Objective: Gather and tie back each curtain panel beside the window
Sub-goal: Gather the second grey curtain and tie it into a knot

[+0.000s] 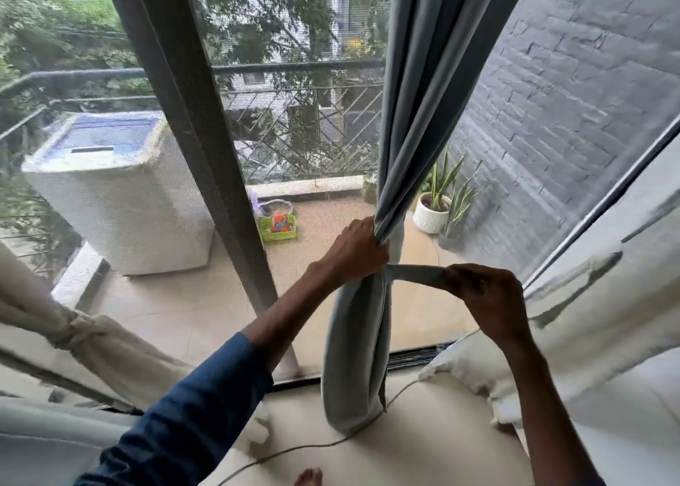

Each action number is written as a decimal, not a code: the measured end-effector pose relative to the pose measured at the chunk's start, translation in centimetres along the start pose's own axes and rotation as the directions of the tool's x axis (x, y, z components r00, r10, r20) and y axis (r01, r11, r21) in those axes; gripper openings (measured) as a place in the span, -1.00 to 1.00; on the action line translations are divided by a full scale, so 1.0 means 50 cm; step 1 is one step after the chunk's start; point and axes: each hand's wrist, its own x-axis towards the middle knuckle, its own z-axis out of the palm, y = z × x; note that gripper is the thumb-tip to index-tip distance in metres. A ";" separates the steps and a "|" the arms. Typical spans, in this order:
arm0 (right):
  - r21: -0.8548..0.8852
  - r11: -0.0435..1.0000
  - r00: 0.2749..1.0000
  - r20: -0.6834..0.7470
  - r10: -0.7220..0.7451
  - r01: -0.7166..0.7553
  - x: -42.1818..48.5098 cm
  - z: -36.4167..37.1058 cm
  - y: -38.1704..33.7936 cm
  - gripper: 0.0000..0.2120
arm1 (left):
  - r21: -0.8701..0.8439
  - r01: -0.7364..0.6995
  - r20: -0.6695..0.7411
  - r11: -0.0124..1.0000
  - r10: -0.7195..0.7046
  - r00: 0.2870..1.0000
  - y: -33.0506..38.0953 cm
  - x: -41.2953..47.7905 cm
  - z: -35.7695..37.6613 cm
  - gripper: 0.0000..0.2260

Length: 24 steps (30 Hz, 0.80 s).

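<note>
Left hand clutches bunched grey curtain, right hand pinches tieback (beige floor, balcony window).

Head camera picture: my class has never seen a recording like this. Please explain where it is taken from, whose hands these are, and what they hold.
There is no machine here: a person wears one wide-angle camera on the head, so the two arms reaching in are their own. The left hand grips the gathered grey-blue curtain panel. The right hand pinches a matching tie-back band that runs to the bunched cloth. A cream curtain at the left is already tied. Outside, on the balcony, stand a washing machine and a potted snake plant.
</note>
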 end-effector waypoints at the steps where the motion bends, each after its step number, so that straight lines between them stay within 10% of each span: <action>1: 0.005 1.000 1.000 0.005 -0.008 0.008 0.009 0.001 0.001 -0.92 | -0.002 -0.007 0.016 1.000 0.007 1.000 -0.002 -0.003 -0.003 -0.85; 14: 0.106 0.994 0.998 0.060 -0.020 0.014 0.059 0.077 -0.030 -0.92 | -0.045 -0.085 0.059 0.995 0.087 0.994 -0.017 -0.080 0.032 -0.84; 24: 0.331 0.939 0.948 0.317 -0.015 -0.096 0.050 0.189 -0.024 -0.24 | -0.094 -0.088 0.042 0.992 0.092 0.995 -0.019 -0.071 -0.005 -0.79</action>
